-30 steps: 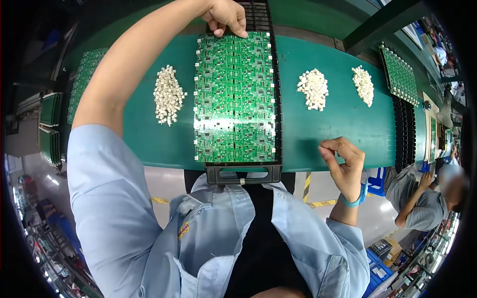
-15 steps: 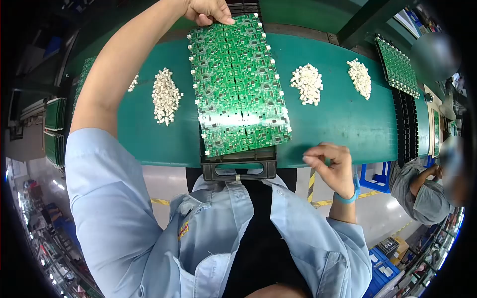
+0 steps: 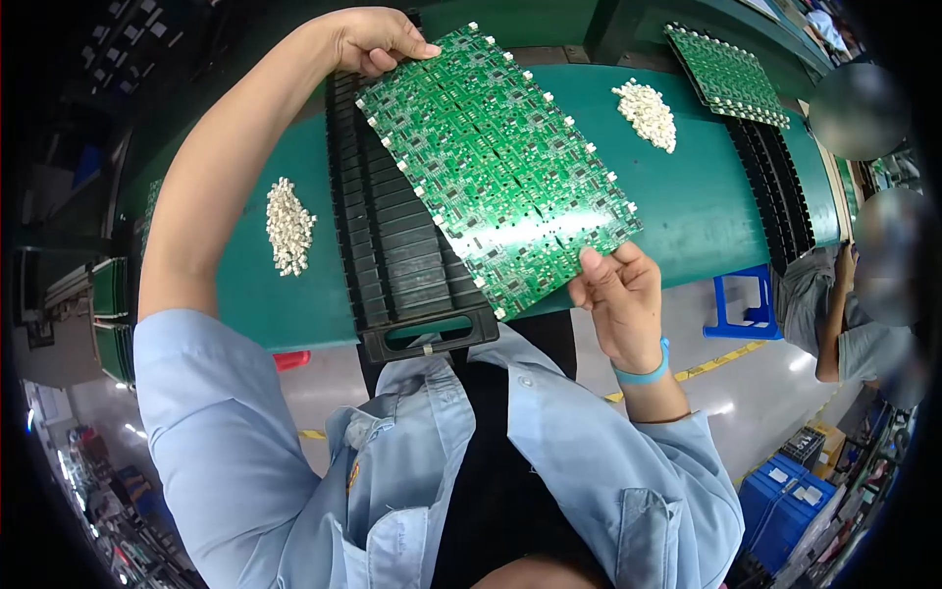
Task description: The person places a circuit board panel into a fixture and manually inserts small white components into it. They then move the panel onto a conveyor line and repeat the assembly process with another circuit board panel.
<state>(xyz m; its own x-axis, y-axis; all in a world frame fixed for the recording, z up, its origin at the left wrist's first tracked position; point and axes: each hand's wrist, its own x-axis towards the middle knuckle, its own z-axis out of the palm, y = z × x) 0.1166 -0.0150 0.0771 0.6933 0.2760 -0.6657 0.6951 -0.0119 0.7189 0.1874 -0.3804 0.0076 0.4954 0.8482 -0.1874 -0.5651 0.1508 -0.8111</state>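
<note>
A large green circuit board panel, with white connectors along both long edges, is held up in the air, slanted from upper left to lower right. My left hand pinches its far edge between thumb and fingers. Near the lower right corner, my right hand grips the near edge, thumb on top. Beneath and to the left of the panel stands a black slotted rack with a handle at its near end. The panel hides part of the rack's right side.
Piles of small white connectors lie on the green table, one on the left and one on the right. More panels rest on another black rack at the right. A person in grey is at the far right, near a blue stool.
My right hand has closed on the panel's near edge. The panel has swung rightward and tilted, uncovering the rack, and now blocks the pile just right of it.
</note>
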